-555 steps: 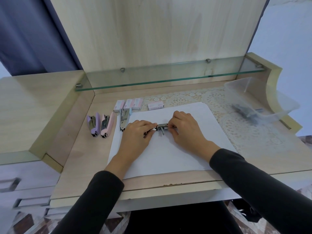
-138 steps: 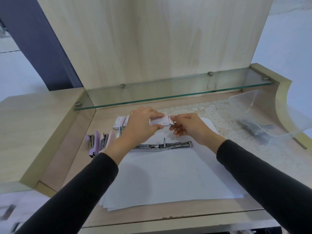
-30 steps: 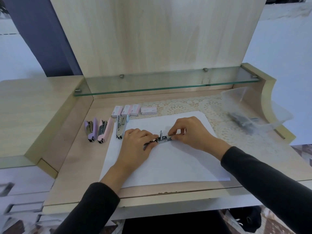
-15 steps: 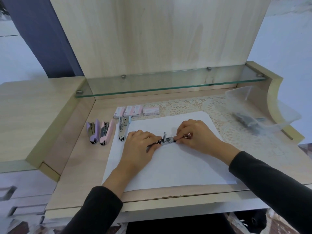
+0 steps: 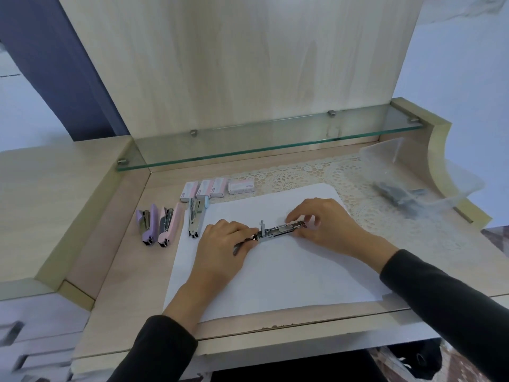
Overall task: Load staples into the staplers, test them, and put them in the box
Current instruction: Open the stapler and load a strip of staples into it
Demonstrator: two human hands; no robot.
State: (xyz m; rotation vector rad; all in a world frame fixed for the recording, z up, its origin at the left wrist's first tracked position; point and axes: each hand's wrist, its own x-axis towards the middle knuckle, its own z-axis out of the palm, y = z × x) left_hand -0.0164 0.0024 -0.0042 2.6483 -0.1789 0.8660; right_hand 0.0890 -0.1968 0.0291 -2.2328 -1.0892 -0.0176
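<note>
A metal stapler (image 5: 275, 232) lies swung fully open on the white paper (image 5: 275, 274). My left hand (image 5: 223, 249) presses down on its left half. My right hand (image 5: 327, 224) pinches its right end with the fingertips. Left of the paper lie a purple stapler (image 5: 146, 223), a pink stapler (image 5: 168, 225) and a blue-tipped stapler (image 5: 196, 214), side by side. Several small staple boxes (image 5: 214, 186) sit in a row behind them. At the far right a clear plastic box (image 5: 421, 175) holds a dark stapler (image 5: 399, 197).
A glass shelf (image 5: 264, 142) runs along the back above the desk. A lace mat (image 5: 338, 175) lies under the paper and the plastic box. A raised wooden side surface (image 5: 55, 194) stands to the left, with drawers below it.
The view has shifted slightly. Both hands stay on the open stapler; my right fingertips have slid a little along its right end. 4.6 s ago they held a staple box above it.
</note>
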